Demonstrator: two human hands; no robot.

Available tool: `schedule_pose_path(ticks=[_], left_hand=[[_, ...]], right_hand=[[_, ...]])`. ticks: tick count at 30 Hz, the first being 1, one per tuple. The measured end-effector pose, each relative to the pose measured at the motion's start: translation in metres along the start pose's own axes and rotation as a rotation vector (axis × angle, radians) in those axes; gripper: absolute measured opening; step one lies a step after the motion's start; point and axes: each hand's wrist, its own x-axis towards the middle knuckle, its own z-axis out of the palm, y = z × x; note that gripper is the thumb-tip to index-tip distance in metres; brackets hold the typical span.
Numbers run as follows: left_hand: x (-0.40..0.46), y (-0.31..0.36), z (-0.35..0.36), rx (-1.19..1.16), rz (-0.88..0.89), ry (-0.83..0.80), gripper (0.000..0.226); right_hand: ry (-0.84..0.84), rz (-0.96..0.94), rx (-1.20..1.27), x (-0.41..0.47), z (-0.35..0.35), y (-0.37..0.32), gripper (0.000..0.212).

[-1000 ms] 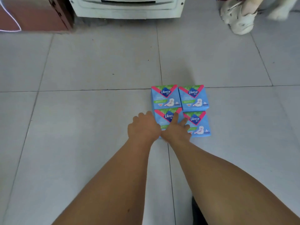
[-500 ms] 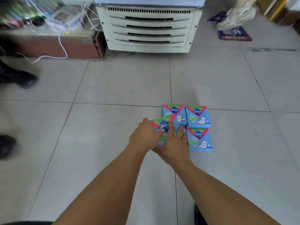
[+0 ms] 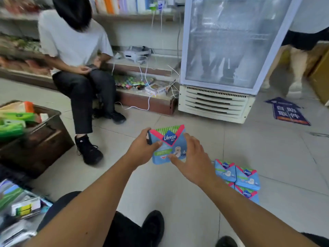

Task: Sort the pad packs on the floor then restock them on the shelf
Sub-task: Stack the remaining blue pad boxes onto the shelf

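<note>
Pale tiled shop floor (image 3: pixel 187 202) underfoot, and it's a busy little aisle. Nearest us, both arms reach forward over it. The left hand (image 3: pixel 142 150) grips the left edge of a blue pad pack (image 3: pixel 169 145), thumb curled over its face and fingers wrapped behind. The right hand (image 3: pixel 194 157) meets the pack's right side, fingers fairly straight along that edge and thumb touching the lower front. So the pack is up in the air, level and face-up, held between the two. Down to the right, the other packs (image 3: pixel 238 177) lie squared up together on the tiles. I'd call this one light and soft: glossy film over padding, likely to dent and slide under a loose pinch, so the opposite edges look the safest hold. Beyond, a seated person (image 3: pixel 78 56), then a glass-door fridge (image 3: pixel 222 50) and shelving (image 3: pixel 135 16) at the back.
</note>
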Motion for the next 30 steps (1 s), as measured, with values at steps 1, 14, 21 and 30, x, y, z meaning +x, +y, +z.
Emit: schedule_pose_path(ticks=[1, 14, 21, 30], left_hand=[[-0.012, 0.005, -0.019, -0.01, 0.023, 0.022, 0.043], [-0.201, 0.017, -0.234, -0.007, 0.003, 0.693, 0.041], [-0.306, -0.017, -0.302, -0.044, -0.064, 0.884, 0.056], [-0.38, -0.065, -0.352, -0.088, -0.111, 1.24, 0.053]], right_hand=[[0.013, -0.031, 0.064, 0.002, -0.003, -0.017, 0.086], [-0.278, -0.527, 0.579, -0.005, 0.019, -0.271, 0.054], [-0.453, -0.769, 0.577, -0.046, 0.06, -0.373, 0.051], [-0.336, -1.125, 0.278, -0.066, 0.088, -0.456, 0.046]])
